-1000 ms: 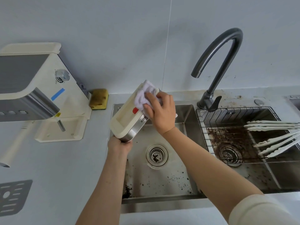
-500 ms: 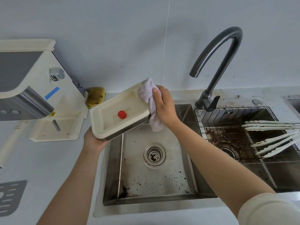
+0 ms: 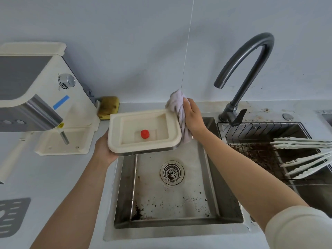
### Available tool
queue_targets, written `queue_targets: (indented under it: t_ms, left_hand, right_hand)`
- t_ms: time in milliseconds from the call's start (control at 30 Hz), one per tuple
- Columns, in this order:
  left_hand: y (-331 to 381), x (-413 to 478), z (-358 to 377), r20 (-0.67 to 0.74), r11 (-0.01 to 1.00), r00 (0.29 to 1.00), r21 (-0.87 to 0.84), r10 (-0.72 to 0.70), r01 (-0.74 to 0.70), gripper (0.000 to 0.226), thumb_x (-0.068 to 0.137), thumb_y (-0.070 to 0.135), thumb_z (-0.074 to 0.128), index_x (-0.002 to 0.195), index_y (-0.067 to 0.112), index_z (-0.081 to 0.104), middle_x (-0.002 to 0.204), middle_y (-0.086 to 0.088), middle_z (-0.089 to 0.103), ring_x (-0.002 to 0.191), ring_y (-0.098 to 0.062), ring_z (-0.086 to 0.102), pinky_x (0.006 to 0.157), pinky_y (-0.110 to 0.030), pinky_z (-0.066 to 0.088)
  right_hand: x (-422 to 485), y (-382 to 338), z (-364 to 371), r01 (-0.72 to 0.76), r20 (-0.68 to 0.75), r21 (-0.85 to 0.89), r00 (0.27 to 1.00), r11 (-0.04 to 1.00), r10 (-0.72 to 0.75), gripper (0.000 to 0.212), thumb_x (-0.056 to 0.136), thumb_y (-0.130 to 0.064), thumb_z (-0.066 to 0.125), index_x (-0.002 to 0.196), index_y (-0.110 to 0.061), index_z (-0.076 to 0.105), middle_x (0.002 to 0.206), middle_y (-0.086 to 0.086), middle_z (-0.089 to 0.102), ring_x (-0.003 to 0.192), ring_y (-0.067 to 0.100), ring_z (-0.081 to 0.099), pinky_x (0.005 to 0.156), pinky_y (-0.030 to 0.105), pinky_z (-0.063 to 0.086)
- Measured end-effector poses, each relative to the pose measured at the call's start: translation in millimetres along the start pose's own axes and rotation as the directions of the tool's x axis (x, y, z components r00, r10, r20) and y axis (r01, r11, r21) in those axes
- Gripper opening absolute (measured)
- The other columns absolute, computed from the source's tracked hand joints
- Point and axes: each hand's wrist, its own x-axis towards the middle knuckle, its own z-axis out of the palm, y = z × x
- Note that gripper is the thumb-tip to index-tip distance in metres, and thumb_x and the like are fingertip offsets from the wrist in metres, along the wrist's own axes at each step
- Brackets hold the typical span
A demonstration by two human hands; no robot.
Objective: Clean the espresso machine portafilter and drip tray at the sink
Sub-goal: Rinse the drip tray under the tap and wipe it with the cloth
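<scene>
1. Over the last second the drip tray has been swinging down from a steep tilt to nearly level, hollow side up, and the cloth has been sliding off its face to its right edge.
2. At far left the espresso machine is standing on the counter, and a dark slotted grate is lying well apart at the near edge.
3. The left hand is gripping the tray's near-left corner from beneath, fingers hidden, holding it over the left rim of the sink.
4. The right hand is curling round the bunched cloth and pressing it against the tray's right edge.
5. Coffee grounds are speckling the sink floor, and no water is showing at the faucet.
6. The tray's hollow is looking clean, so wiping seems nearly done. The grate and sink probably still need cleaning, and I cannot pick out the portafilter.
</scene>
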Motion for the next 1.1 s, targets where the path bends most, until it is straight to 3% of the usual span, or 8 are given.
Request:
queue_targets:
  t_ms: [100, 267, 400, 567, 667, 767, 933, 1100]
  left_hand:
    - [-6, 2, -1, -0.024, 1.0, 0.999, 0.023, 0.021, -0.02, 0.027, 0.091, 0.032, 0.047, 0.093, 0.021, 0.072, 0.088, -0.003, 0.075, 0.086, -0.028, 0.07, 0.064, -0.048, 0.059]
    - [-16, 4, 5, -0.01, 0.997, 0.998, 0.06, 0.054, -0.054, 0.038, 0.098, 0.039, 0.031, 0.107, 0.019, 0.063, 0.095, -0.002, 0.074, 0.09, -0.023, 0.069, 0.073, -0.043, 0.058]
    - [-21, 6, 4, -0.03, 0.993, 0.997, 0.098, 0.067, -0.064, 0.042, 0.098, 0.038, 0.033, 0.102, 0.018, 0.069, 0.097, -0.004, 0.074, 0.089, -0.025, 0.07, 0.071, -0.044, 0.059]
    - [-29, 12, -6, -0.122, 0.986, 0.988, 0.146, 0.093, -0.075, 0.037, 0.097, 0.037, 0.037, 0.101, 0.015, 0.066, 0.091, -0.005, 0.075, 0.084, -0.025, 0.071, 0.067, -0.042, 0.06]
    - [-33, 17, -15, -0.144, 0.984, 0.984, 0.16, 0.106, -0.083, 0.038, 0.098, 0.037, 0.034, 0.103, 0.014, 0.064, 0.089, -0.004, 0.074, 0.083, -0.024, 0.071, 0.068, -0.041, 0.059]
    - [-33, 21, -20, -0.175, 0.986, 0.979, 0.145, 0.105, -0.08, 0.039, 0.098, 0.036, 0.032, 0.101, 0.014, 0.064, 0.09, -0.006, 0.073, 0.084, -0.025, 0.07, 0.07, -0.041, 0.058]
    - [-29, 29, -27, -0.281, 0.99, 0.955, 0.121, 0.098, -0.066, 0.041, 0.098, 0.038, 0.034, 0.107, 0.01, 0.061, 0.103, -0.011, 0.064, 0.097, -0.03, 0.06, 0.089, -0.05, 0.047]
    - [-24, 36, -34, -0.324, 0.994, 0.941, 0.083, 0.096, -0.073, 0.046, 0.098, 0.038, 0.034, 0.123, 0.006, 0.054, 0.11, -0.013, 0.06, 0.104, -0.034, 0.056, 0.096, -0.054, 0.041]
  right_hand:
    - [8, 4, -6, -0.126, -0.032, 0.053, 0.991, 0.991, 0.128, 0.037, 0.098, -0.036, 0.035, 0.092, -0.011, 0.062, 0.086, 0.001, 0.065, 0.082, 0.013, 0.061, 0.075, 0.021, 0.048]
    - [18, 12, -23, -0.477, 0.0, 0.242, 0.871, 0.845, 0.492, 0.044, 0.091, -0.051, 0.044, 0.081, -0.014, 0.066, 0.069, 0.001, 0.073, 0.072, 0.014, 0.068, 0.068, 0.025, 0.052]
    - [29, 23, -39, -0.575, 0.211, 0.36, 0.817, 0.734, 0.537, 0.057, 0.092, -0.056, 0.035, 0.111, -0.009, 0.061, 0.097, 0.014, 0.069, 0.092, 0.025, 0.065, 0.082, 0.036, 0.05]
    - [49, 24, -46, -0.611, 0.239, 0.144, 0.785, 0.779, 0.572, 0.025, 0.082, -0.033, 0.059, 0.092, -0.009, 0.061, 0.075, 0.011, 0.066, 0.07, 0.023, 0.062, 0.066, 0.032, 0.049]
    - [67, 20, -37, -0.377, 0.15, -0.248, 0.895, 0.893, 0.42, 0.01, 0.08, -0.016, 0.062, 0.089, -0.015, 0.056, 0.078, 0.006, 0.06, 0.07, 0.019, 0.058, 0.057, 0.026, 0.046]
    - [85, 14, -23, -0.183, 0.184, -0.489, 0.934, 0.853, 0.306, 0.012, 0.08, -0.014, 0.062, 0.09, -0.018, 0.057, 0.072, 0.001, 0.059, 0.07, 0.019, 0.057, 0.058, 0.025, 0.044]
    - [125, 20, 10, 0.028, 0.271, -0.681, 0.938, 0.732, 0.216, 0.053, 0.082, -0.009, 0.056, 0.128, -0.03, 0.044, 0.106, 0.011, 0.057, 0.089, 0.027, 0.055, 0.076, 0.033, 0.046]
    - [145, 48, 28, 0.586, 0.584, -0.81, 0.81, 0.026, -0.051, 0.047, 0.087, -0.009, 0.051, 0.132, -0.023, 0.045, 0.14, 0.009, 0.035, 0.126, 0.03, 0.035, 0.104, 0.035, 0.023]
